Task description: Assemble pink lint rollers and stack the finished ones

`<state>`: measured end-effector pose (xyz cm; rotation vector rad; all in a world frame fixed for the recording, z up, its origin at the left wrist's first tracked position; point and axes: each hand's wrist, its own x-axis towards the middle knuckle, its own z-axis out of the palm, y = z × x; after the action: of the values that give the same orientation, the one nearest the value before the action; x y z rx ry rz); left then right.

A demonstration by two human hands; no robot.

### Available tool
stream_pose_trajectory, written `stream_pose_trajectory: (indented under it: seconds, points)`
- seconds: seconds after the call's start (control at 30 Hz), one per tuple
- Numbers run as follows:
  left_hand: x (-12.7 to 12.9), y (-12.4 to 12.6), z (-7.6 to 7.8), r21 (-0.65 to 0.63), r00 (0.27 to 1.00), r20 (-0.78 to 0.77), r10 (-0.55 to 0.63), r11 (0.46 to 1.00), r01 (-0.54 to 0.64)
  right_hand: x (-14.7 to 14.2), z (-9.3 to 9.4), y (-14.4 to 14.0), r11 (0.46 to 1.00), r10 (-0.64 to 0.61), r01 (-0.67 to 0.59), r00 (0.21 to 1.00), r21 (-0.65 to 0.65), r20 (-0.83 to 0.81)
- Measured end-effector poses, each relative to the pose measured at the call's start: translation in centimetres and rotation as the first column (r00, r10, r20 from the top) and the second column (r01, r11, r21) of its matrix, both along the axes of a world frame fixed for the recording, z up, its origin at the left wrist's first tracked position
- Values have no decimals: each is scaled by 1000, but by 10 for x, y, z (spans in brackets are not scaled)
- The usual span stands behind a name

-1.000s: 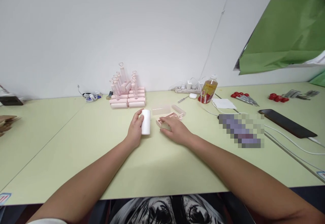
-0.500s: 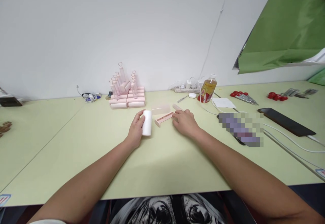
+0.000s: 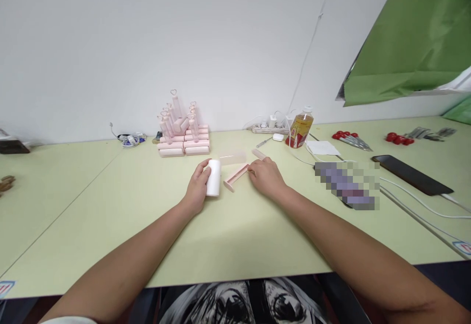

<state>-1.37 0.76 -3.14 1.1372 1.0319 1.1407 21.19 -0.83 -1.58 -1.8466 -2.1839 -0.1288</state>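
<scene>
My left hand (image 3: pixel 197 189) is wrapped round a white lint roller refill (image 3: pixel 213 178), held nearly upright just above the table. With fingertips pressed together, my right hand (image 3: pixel 268 177) grips the far right end of a pink lint roller frame (image 3: pixel 236 177), a trough-like piece with a rounded end plate. That frame slants toward the roll and does not touch it. Behind the two hands lies a clear pinkish cover (image 3: pixel 233 157). A slim translucent pink piece (image 3: pixel 259 154), perhaps a handle, lies just beyond my right fingers.
Several pink lint rollers with heart-topped handles (image 3: pixel 180 130) are stacked by the wall. To the right are a drink bottle (image 3: pixel 300 129), a power strip (image 3: pixel 262 129), a white case (image 3: pixel 278 137), a black phone (image 3: pixel 412 174), cables and red-handled tools (image 3: pixel 351 140).
My right hand has turned the pink frame, so its near end points lower and its open side faces differently. The left hand keeps the white roll in the same place.
</scene>
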Motion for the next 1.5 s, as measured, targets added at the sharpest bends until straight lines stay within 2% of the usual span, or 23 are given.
stream_pose_trajectory:
  seconds: [0.2,0.33,0.4,0.47,0.53,0.63,0.73,0.87,0.97,1.03,1.3,1.5]
  points:
    - [1,-2,3,-3,1000,-6,4,1000,-4,-2,-4,0,993,69,-42,967,112,-246]
    - [1,-1,3,-6,1000,-4,-6,1000,6,-5,-4,-6,970,225,-153,852,188,-472]
    - [1,-1,1,-12,1000,-7,-13,1000,13,-8,-4,-9,966,254,-178,773,185,-582]
    - [1,0,0,-14,1000,-1,-24,1000,24,-11,-4,-12,975,211,-193,652,110,-729]
    - [1,0,-1,-21,999,12,-37,999,37,-13,-5,-13,968,94,-249,487,-35,-868]
    - [2,0,-1,-44,999,18,-40,998,41,-15,-7,-13,909,-93,-369,270,-192,-958]
    - [3,-1,0,-60,999,19,-33,998,34,-16,-10,-13,864,-167,-455,144,-215,-976]
    - [4,-4,5,-81,997,48,-54,995,58,-18,-11,-14,798,-236,-564,31,-212,-971]
    - [5,-7,7,-96,994,73,-87,991,94,-20,-10,-15,752,-296,-621,-15,-223,-955]
    - [6,-8,7,-84,991,83,-107,990,114,-21,-10,-16,740,-326,-630,-26,-238,-945]
    - [7,-14,5,-55,968,80,-238,969,242,-24,-9,-15,751,-384,-614,-107,-243,-917]
    - [9,-21,8,-39,950,66,-306,950,309,-23,-9,-14,739,-436,-611,-114,-283,-893]
